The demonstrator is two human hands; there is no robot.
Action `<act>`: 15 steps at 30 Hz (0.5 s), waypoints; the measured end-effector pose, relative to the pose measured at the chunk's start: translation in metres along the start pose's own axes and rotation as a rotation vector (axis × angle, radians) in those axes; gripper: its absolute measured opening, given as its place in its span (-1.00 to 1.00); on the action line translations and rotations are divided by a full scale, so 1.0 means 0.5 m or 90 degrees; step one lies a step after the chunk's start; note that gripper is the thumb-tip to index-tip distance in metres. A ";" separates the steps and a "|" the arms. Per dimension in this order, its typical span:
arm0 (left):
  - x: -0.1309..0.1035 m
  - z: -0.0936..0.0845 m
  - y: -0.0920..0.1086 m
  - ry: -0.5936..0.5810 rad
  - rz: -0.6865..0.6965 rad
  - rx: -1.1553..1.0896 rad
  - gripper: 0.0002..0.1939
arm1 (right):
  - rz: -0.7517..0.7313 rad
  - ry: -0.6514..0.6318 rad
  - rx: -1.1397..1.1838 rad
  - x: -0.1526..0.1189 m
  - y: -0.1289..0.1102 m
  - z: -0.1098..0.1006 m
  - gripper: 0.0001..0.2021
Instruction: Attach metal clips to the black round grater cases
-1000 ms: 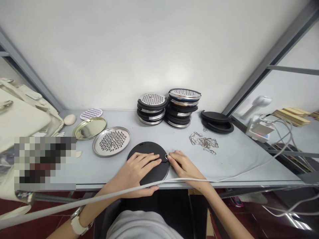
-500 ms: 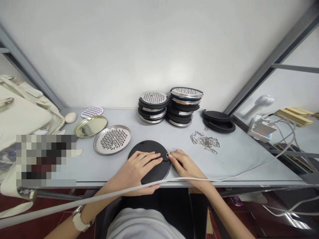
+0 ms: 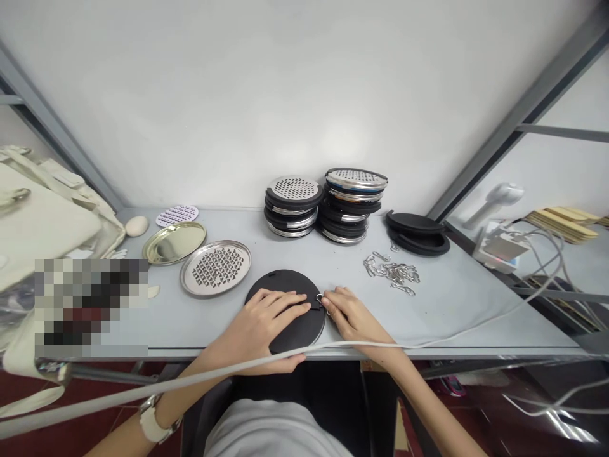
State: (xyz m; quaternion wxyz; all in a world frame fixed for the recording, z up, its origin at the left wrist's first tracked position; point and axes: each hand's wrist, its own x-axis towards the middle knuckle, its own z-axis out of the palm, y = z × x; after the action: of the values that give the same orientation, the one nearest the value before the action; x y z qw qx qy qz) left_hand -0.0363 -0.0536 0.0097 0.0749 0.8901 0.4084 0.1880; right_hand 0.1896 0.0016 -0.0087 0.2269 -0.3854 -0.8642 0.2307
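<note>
A round black disc (image 3: 297,330) lies flat at the table's front edge. Across its left part rests my left hand (image 3: 261,320), fingers spread over the top and thumb at the near rim. My right hand (image 3: 347,314) pinches a small metal clip (image 3: 320,297) at the disc's right rim; the fingertips partly cover it. Right of the hands lies a pile of similar metal clips (image 3: 394,271). To the left are a perforated grater plate (image 3: 216,268), a gold-coloured round plate (image 3: 175,242) and a white-purple perforated plate (image 3: 177,215).
Two stacks of grater discs (image 3: 294,206) (image 3: 354,203) stand by the wall. Black round holders (image 3: 417,233) lie at the back right. A white cable (image 3: 228,368) crosses before my forearms. A cream bag (image 3: 42,216) is at the left, near an egg-shaped object (image 3: 136,226).
</note>
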 end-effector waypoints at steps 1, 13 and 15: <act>0.000 0.000 0.000 0.001 -0.001 -0.001 -0.35 | -0.001 0.002 -0.006 0.000 0.000 0.001 -0.70; 0.003 0.001 0.001 0.013 -0.002 -0.002 -0.36 | -0.031 0.018 -0.054 0.003 -0.003 0.005 -0.71; 0.003 0.001 0.001 0.015 -0.003 -0.003 -0.35 | -0.043 0.023 -0.061 0.004 -0.002 0.008 -0.73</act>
State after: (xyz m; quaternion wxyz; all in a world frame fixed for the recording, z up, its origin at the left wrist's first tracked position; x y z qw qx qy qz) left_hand -0.0349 -0.0529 0.0098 0.0728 0.8866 0.4111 0.1993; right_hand 0.1856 0.0018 -0.0111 0.2314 -0.3706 -0.8825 0.1744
